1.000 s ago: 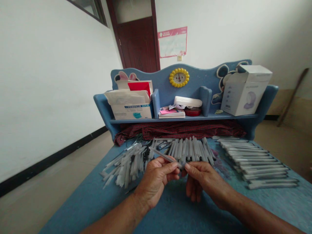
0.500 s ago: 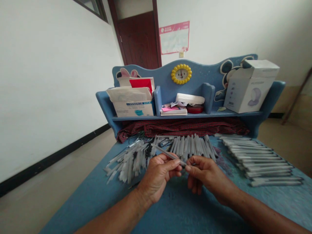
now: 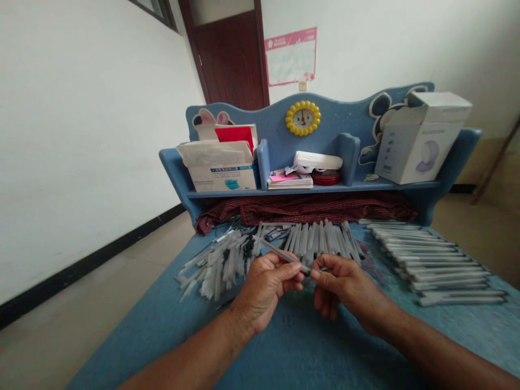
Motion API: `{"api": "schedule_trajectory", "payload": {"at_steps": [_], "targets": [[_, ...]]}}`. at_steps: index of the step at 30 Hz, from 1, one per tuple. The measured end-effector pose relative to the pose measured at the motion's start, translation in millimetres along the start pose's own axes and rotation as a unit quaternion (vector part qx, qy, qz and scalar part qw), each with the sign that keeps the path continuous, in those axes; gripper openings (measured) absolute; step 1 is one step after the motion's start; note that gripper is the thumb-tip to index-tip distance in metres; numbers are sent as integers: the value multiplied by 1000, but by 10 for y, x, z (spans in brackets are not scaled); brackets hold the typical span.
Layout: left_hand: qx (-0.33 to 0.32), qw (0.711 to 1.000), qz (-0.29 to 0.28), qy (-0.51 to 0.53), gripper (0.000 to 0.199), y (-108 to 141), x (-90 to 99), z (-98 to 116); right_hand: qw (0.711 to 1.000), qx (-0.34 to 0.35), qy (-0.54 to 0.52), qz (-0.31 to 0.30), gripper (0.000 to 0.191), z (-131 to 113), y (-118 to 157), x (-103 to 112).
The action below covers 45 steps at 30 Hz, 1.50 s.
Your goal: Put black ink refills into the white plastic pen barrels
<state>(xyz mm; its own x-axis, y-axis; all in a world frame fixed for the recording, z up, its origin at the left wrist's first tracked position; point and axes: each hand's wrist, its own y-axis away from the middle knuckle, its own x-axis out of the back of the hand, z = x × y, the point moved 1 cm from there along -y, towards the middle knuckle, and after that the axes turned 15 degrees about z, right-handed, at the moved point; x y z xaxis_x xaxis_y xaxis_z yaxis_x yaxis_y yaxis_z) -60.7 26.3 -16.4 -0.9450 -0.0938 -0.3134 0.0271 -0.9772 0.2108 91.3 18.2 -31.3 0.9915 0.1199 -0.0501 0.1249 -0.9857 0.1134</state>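
Note:
Between thumb and fingers, my left hand pinches a slim grey translucent pen, which slants up to the left. At the pen's lower, dark end, my right hand is closed with thumb and forefinger on the tip. Beyond my hands lies a row of pale translucent pen parts. A looser heap of similar pieces spreads to the left, with some dark bits among them. On the right, a stack of pens with dark ends lies side by side.
A blue shelf crosses the back of the blue table. On it stand a mask box, papers, a red round case and a white box. Checkered cloth lies beneath the shelf.
The view has tilted slightly, so the shelf and table items sit a little higher. Both hands keep nearly the same hold on the pen.

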Motion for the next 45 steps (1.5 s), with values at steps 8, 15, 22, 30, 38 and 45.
{"api": "schedule_trajectory", "payload": {"at_steps": [8, 15, 22, 30, 38, 45], "targets": [[-6, 1000, -14, 6, 14, 0, -3, 31, 996, -34, -66, -51, 38, 18, 15, -9], [-11, 999, -47, 6, 13, -24, 17, 40, 990, -62, -108, -67, 35, 21, 16, -7], [-34, 998, 0, -59, 20, -80, 59, 13, 998, -17, -56, -19, 35, 6, 14, -32], [-40, 998, -32, -48, 15, -75, 65, 67, 990, -67, -114, -47, 34, 25, 0, -18], [-60, 994, -56, -77, 13, -80, 70, 115, 998, -32, -35, -48, 34, -4, -13, 13], [-101, 980, -50, -162, 16, -62, 30, 49, 957, 198, 206, 47, 17, -40, -14, 41]]}}
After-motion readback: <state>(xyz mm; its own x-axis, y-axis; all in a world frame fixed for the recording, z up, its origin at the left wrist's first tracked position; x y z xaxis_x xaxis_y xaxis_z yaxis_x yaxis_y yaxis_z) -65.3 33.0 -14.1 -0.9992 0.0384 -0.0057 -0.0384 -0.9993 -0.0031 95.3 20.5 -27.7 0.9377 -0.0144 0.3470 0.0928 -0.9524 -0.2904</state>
